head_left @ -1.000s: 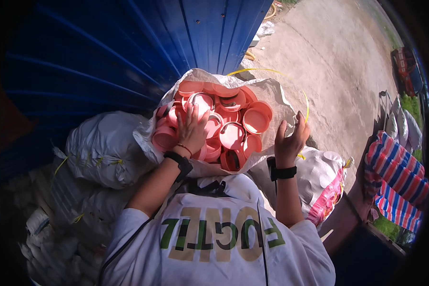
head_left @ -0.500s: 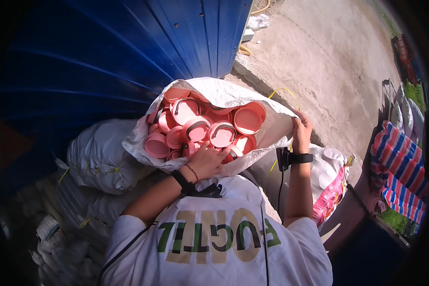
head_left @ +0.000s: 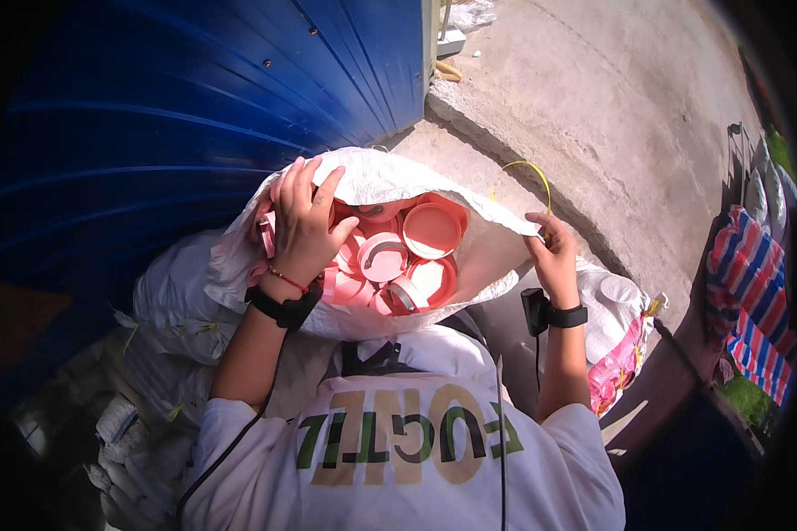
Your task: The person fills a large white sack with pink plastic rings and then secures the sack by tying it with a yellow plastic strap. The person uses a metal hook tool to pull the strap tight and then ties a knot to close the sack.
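A white woven sack (head_left: pixel 390 174) stands gaping in front of me, filled with round pink plastic lids (head_left: pixel 383 257), several with a dark curved handle or strip. My left hand (head_left: pixel 301 232) lies over the lids at the sack's left side, fingers and thumb spread, fingertips near the far rim. It covers the lids beneath it, so whether it presses on them is hidden. At the right corner of the mouth, my right hand (head_left: pixel 554 258) pinches the sack's edge between thumb and fingers, holding that side stretched out. Beside it a thin yellow tie (head_left: pixel 547 183) loops up.
A blue corrugated metal wall (head_left: pixel 212 97) rises at the left. Full white sacks (head_left: pixel 181 296) lie left of the open one, and another white sack with pink print (head_left: pixel 607 327) stands right. Beyond is a concrete slab edge (head_left: pixel 505 146). Striped cloth (head_left: pixel 753 292) hangs far right.
My left hand has moved from the sack's near side to its far left, spreading its fingers. The lids have shifted. My right hand keeps the sack's edge, slightly lower.
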`<control>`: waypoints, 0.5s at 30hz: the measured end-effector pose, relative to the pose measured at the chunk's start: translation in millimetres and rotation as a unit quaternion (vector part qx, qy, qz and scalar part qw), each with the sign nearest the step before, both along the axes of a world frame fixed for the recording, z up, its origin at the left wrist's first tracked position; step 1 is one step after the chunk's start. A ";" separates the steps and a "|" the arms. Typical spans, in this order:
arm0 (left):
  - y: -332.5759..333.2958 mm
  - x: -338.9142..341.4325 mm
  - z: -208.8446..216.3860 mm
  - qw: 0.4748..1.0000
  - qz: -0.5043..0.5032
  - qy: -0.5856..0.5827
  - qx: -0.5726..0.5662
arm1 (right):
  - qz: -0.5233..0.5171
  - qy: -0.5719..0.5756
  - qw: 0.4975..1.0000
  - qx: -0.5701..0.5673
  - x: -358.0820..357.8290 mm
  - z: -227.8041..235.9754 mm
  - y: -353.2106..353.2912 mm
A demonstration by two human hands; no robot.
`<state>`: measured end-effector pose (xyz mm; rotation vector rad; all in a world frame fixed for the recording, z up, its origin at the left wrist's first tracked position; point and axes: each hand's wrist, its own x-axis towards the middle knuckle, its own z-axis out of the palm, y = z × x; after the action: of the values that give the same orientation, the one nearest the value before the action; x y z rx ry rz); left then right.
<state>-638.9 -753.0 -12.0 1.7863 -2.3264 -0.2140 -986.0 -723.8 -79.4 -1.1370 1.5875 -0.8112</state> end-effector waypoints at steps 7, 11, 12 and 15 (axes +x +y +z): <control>-25.4 -4.0 -46.1 0.983 -0.087 -0.007 0.160 | 0.079 0.114 0.990 0.020 4.1 16.6 -1.1; -16.3 -41.7 -88.1 0.973 -0.044 0.186 0.131 | 0.101 -0.067 0.979 0.164 14.0 6.5 26.3; -9.8 -50.3 -95.0 0.975 -0.024 0.207 0.072 | 0.095 -0.136 0.964 0.208 17.6 -2.2 37.7; 10.3 -55.9 -84.4 0.956 0.068 0.265 0.105 | 0.023 -0.239 0.928 0.285 48.5 7.0 54.2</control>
<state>-694.7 -742.7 -96.5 1.7005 -1.8479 -0.8324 -937.5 -669.6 -72.4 -0.5014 1.2535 -0.4893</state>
